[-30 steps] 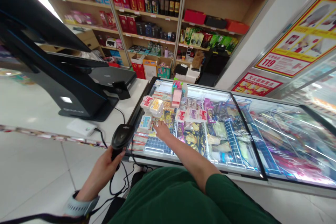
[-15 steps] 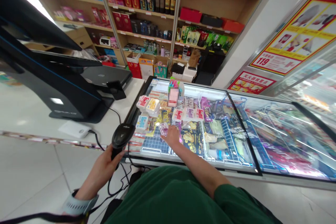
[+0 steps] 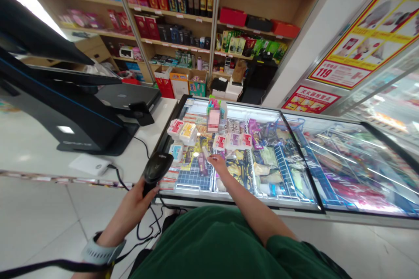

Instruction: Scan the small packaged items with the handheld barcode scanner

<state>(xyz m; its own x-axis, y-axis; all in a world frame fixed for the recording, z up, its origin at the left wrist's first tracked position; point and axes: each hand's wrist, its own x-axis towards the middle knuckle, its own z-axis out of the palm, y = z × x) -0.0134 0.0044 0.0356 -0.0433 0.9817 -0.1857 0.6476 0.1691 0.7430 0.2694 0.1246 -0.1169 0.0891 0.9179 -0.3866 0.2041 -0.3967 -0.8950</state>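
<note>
My left hand (image 3: pixel 139 200) is wrapped round the handle of a black barcode scanner (image 3: pixel 157 166), whose head points away over the freezer's left edge. In my right hand (image 3: pixel 218 163) is a small plastic tub (image 3: pixel 206 153), pinched at its side and tilted so its pale edge faces me; its label is hardly visible. Three tubs (image 3: pixel 232 141) with red and purple labels stand in a row just beyond that hand. To the left lie a blue-labelled tub (image 3: pixel 176 152), a yellow-labelled tub (image 3: pixel 187 132) and a red-labelled tub (image 3: pixel 176 127), all on the freezer's glass top (image 3: pixel 225 186).
A cup of colourful items (image 3: pixel 215 107) stands at the back of the glass. Packaged frozen goods lie in wire baskets below. On the left counter are a black monitor stand (image 3: pixel 94 117) and a white box (image 3: pixel 90 164). The scanner's cable (image 3: pixel 139 229) hangs near my left wrist.
My right hand has tilted the tub up, so its purple label no longer faces me. The scanner has shifted slightly right. The whole view has moved a little.
</note>
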